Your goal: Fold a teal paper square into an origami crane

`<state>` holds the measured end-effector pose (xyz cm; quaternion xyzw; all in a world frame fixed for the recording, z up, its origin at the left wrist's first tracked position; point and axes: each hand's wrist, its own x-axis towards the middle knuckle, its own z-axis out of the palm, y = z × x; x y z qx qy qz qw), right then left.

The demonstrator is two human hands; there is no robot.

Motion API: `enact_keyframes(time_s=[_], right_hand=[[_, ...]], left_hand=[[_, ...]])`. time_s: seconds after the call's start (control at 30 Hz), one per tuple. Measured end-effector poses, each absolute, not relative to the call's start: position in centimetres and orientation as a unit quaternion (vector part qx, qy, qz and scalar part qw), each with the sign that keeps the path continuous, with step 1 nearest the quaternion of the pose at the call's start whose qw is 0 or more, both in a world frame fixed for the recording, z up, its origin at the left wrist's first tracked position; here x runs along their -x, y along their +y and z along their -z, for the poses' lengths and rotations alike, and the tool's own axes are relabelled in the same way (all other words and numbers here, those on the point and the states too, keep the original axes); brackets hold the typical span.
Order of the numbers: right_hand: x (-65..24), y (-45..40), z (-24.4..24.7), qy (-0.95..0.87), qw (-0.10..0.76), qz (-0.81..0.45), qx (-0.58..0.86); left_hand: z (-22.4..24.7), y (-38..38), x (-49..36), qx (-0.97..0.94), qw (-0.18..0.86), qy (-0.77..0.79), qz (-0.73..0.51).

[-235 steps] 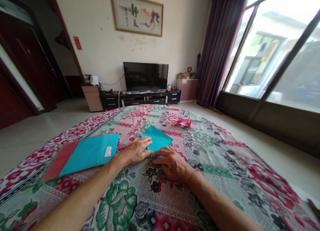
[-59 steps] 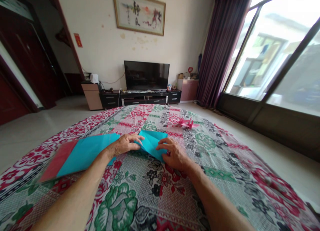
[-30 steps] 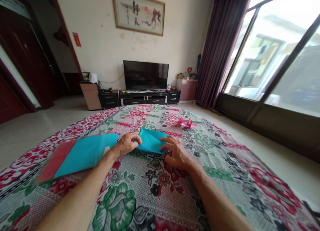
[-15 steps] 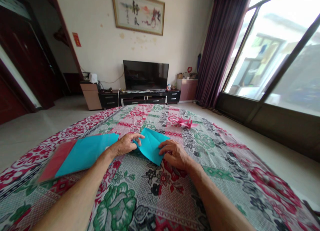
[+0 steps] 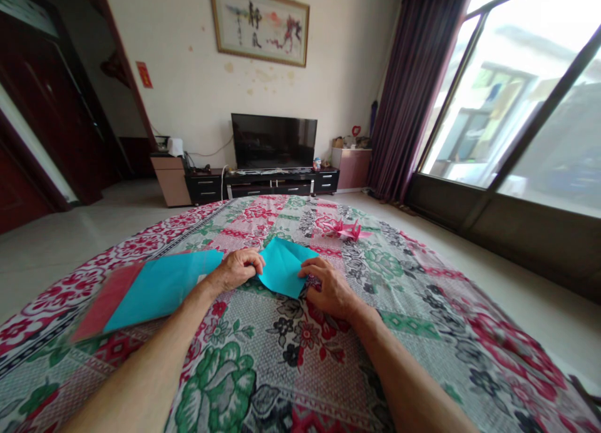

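Observation:
A blue sheet of paper (image 5: 283,268) with faint crease lines is held between my two hands, just over the patterned cloth. My left hand (image 5: 239,268) pinches its left corner, the fingers curled in. At the right edge, my right hand (image 5: 327,286) grips the sheet between thumb and fingers. Left of my left hand lies a clear packet of blue and red paper (image 5: 157,289), partly behind my forearm. Beyond the sheet, to the right, rest pink folded paper pieces (image 5: 348,231) with pointed tips.
A floral tablecloth (image 5: 216,383) covers the round-edged table. Past it stand a television (image 5: 275,142) on a low black cabinet (image 5: 267,186) and a side cabinet (image 5: 173,179). On the right are a dark curtain (image 5: 406,89) and a large window (image 5: 530,101).
My left hand's fingers have curled from outstretched into a pinch on the paper's left corner. The paper has shifted slightly, its near corner higher up. My right hand keeps its hold.

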<state>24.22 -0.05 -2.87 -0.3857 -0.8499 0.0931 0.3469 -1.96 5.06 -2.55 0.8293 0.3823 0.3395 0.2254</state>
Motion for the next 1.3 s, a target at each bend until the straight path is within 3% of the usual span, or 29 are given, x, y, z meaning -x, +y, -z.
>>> enact_keyframes(time_s=[0.67,0.93,1.3], right_hand=[[-22.9,-0.4,2.7,-0.876,0.329,-0.094,0.339],[-22.2,-0.7,2.4,-0.886,0.295,-0.010,0.356],[-22.1,-0.9,2.4,-0.883,0.280,0.000,0.377]], left_hand=[[2.9,4.8,1.2,-0.822,0.105,0.468,-0.307],[1.7,4.6,0.4,-0.810,-0.047,0.477,-0.337],[1.1,2.7,-1.6,-0.872,0.069,0.411,-0.258]])
